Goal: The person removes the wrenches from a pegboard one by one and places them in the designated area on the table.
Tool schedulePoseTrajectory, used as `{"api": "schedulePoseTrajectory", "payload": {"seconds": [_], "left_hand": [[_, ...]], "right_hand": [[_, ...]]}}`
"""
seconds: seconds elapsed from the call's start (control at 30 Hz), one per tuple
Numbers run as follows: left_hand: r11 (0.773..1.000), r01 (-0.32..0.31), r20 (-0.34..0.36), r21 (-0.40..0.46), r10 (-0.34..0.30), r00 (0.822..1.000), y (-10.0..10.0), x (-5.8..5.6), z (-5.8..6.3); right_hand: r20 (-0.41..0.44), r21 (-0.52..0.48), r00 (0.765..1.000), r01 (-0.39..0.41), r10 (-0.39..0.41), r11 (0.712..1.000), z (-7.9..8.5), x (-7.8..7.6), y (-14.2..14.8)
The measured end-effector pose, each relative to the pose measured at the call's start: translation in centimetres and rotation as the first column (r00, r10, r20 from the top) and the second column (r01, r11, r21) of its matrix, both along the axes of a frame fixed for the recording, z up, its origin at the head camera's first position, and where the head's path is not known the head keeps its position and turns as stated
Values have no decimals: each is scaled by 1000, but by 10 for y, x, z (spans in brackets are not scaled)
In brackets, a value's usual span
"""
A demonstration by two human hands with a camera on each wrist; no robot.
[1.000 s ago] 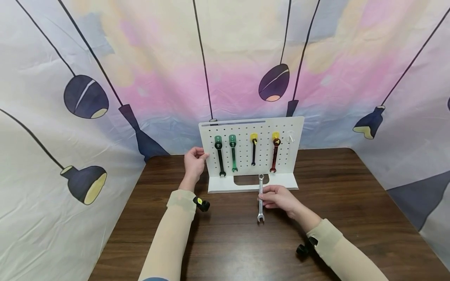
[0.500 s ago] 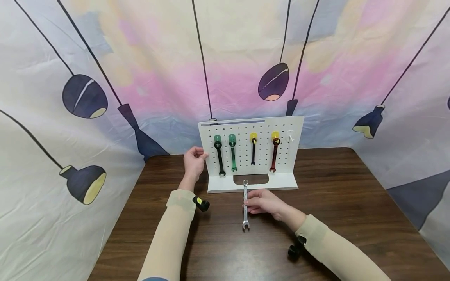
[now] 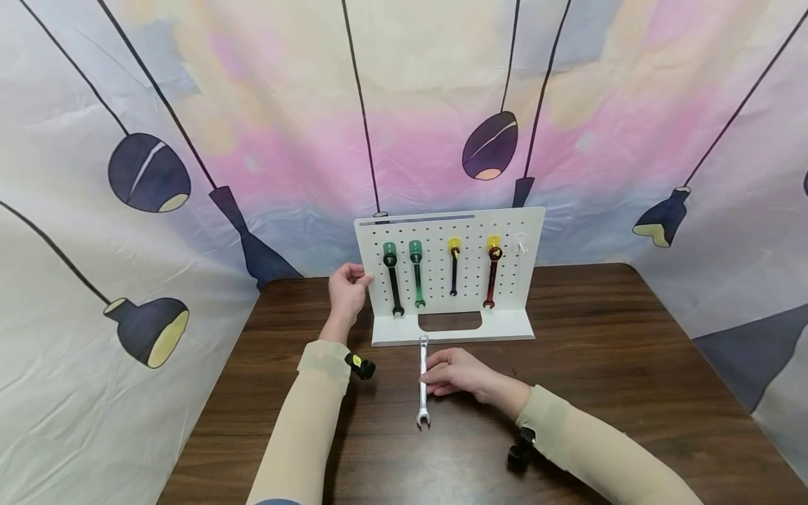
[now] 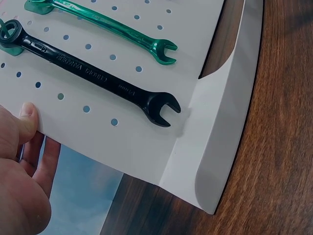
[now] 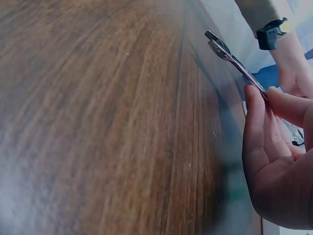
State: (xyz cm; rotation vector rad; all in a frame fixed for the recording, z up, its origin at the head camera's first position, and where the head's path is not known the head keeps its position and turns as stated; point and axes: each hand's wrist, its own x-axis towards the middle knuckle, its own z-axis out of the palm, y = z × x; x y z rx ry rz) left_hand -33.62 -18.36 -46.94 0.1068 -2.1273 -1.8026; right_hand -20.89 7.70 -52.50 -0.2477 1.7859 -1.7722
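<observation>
My left hand (image 3: 347, 293) pinches the left edge of a white pegboard stand (image 3: 435, 277), thumb on the front face and fingers behind. Between thumb and fingers of my right hand (image 3: 463, 373) is a silver combination wrench (image 3: 423, 407), held in front of the stand's base with its ring end up and open end toward me. From the board hang a black wrench (image 4: 93, 73), a green wrench (image 4: 117, 29), a small dark blue wrench (image 3: 454, 275) and a red wrench (image 3: 491, 280). A clear hook (image 3: 520, 245) at the board's right carries nothing.
Under the stand lies a dark brown wooden table (image 3: 568, 337), its far edge close behind the board. A printed cloth (image 3: 284, 140) with painted lamps hangs at the back and sides. The stand's base has a cut-out slot (image 3: 449, 321).
My right hand has carried the silver wrench left and a little toward me, from before the base's right half to its left half. My left hand stays on the board's edge.
</observation>
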Motion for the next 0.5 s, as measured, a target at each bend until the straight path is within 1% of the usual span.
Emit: {"api": "schedulePoseTrajectory", "payload": {"seconds": [0.2,0.5], "left_hand": [[1000,-1,0,1,1,1000,0,2,1],[1000,-3,-2,0,3,1000,1,1,1]], "right_hand": [[4,6,1000,-18,18,1000,-1,0,-8],[-17,20,1000,-15,15,1000,-2,-1,-18]]}}
